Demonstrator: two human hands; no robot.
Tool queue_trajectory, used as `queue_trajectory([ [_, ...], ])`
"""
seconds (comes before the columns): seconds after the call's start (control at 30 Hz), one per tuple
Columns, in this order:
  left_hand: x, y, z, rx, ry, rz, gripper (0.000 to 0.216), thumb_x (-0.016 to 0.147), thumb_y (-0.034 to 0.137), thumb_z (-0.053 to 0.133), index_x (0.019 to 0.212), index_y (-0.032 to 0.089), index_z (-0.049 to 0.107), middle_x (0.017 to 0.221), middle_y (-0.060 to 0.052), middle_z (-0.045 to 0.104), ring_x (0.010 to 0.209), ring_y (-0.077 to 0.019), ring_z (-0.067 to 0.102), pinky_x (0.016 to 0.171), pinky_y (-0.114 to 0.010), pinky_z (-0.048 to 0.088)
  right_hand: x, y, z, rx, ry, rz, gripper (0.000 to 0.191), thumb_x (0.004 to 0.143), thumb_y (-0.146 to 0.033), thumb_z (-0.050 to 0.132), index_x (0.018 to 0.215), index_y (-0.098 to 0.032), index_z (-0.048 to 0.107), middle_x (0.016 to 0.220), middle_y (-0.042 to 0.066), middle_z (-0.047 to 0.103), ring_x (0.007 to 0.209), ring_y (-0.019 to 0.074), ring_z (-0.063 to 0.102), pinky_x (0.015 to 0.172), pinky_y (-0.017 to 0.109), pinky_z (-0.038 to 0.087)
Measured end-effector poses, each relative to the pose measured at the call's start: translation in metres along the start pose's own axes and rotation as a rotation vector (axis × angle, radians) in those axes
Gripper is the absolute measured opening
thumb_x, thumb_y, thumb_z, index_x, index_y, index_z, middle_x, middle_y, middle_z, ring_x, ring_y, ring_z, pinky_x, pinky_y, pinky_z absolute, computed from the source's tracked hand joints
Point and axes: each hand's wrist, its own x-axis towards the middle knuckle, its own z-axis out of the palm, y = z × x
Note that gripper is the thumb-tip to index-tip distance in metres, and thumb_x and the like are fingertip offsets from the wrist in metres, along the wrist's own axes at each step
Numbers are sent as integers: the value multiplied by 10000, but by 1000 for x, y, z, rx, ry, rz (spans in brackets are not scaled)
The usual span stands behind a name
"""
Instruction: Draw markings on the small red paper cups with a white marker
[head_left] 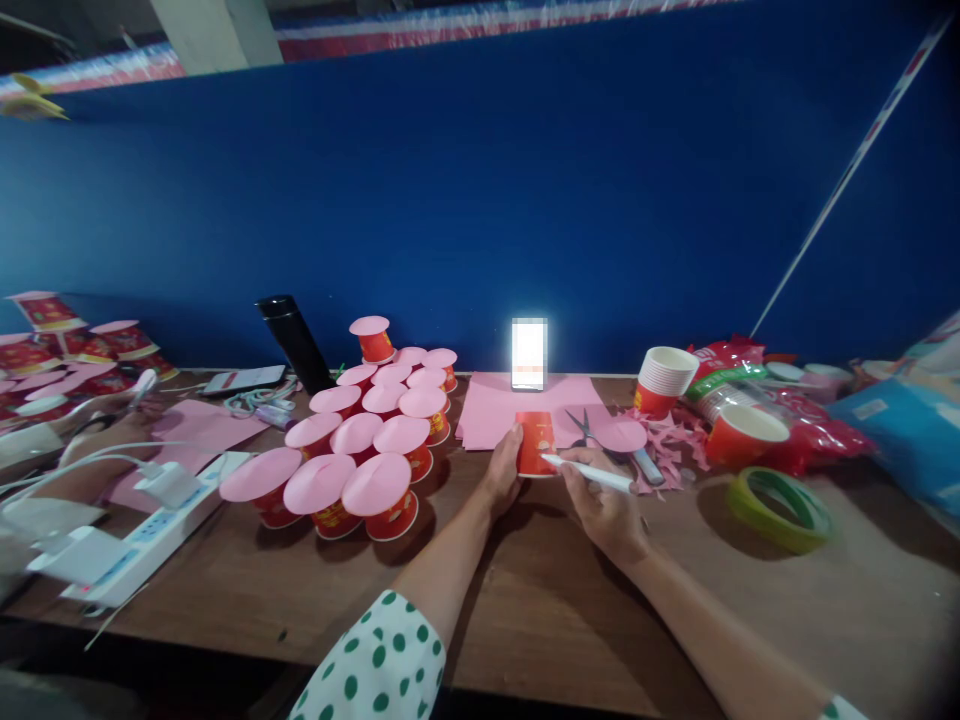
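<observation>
My left hand (504, 470) is closed round the side of a red paper cup (535, 440), which is upside down with its rim low. A slim white pen (596, 473) is gripped in my right hand (604, 510), its tip at the cup's lower right side; whether it touches I cannot tell. Just behind the cup lie sheets of pink paper (487, 410). Scissors (581, 428) rest on them, and a round pink paper disc (621, 434) is beside the scissors.
Several red cups topped with pink discs (356, 433) stand left of me. Farther left are a power strip (161, 530), a black flask (292, 340) and a co-worker's hand (124, 415). A lit phone (529, 354) stands behind; stacked cups (664, 380) and green tape (780, 510) are right.
</observation>
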Motion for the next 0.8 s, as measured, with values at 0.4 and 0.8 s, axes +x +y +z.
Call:
queue_trajectory([
  [0.4, -2, 2, -3, 59, -37, -14, 510, 788, 588, 523, 898, 99, 617, 819, -103, 686, 736, -194, 635, 708, -303, 457, 1, -1, 0, -11, -34, -9, 120, 902, -252, 496, 904, -184, 594, 809, 53, 652, 723, 165, 617, 659, 279, 489],
  [0.8, -1, -1, -3, 35, -36, 27, 459, 796, 543, 548, 907, 103, 618, 835, -99, 685, 831, -216, 642, 761, -320, 472, -4, 9, 4, 96, -4, 105, 133, 915, -283, 464, 889, -195, 560, 789, 50, 628, 697, 160, 614, 615, 272, 503],
])
